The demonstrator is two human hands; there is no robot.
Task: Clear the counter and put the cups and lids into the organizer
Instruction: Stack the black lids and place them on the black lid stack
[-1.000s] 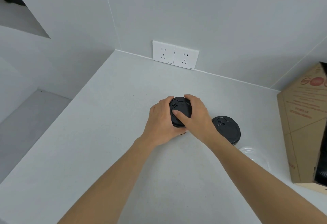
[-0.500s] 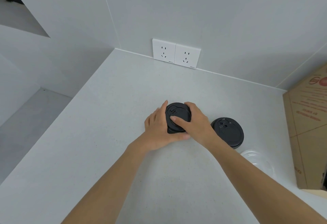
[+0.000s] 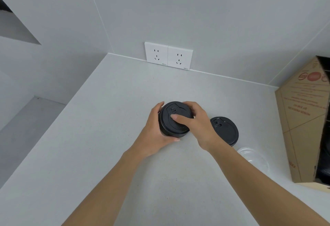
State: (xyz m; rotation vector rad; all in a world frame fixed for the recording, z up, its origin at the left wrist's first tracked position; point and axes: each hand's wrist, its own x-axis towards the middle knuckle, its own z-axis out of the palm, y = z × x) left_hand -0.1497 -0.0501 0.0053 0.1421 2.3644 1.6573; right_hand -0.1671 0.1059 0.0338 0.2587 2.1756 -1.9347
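A stack of black cup lids [image 3: 174, 120] stands on the white counter [image 3: 107, 136] at the middle. My left hand [image 3: 155, 133] wraps round the stack's left side and bottom. My right hand [image 3: 196, 124] grips it from the right, thumb lying across the top lid. A second, lower pile of black lids [image 3: 225, 131] lies on the counter just to the right. A clear plastic lid [image 3: 253, 159] lies nearer me, right of my right forearm. The brown cardboard organizer [image 3: 303, 127] stands at the right edge, its dark opening partly cut off.
Two white wall sockets [image 3: 168, 56] sit on the back wall just above the counter. The counter ends at a drop along its left side [image 3: 53, 124]. Walls close the far side and the right corner.
Both hands have stayed on the stack of black lids. My left-hand fingers have spread a little round its left side, and the stack looks slightly taller above the counter.
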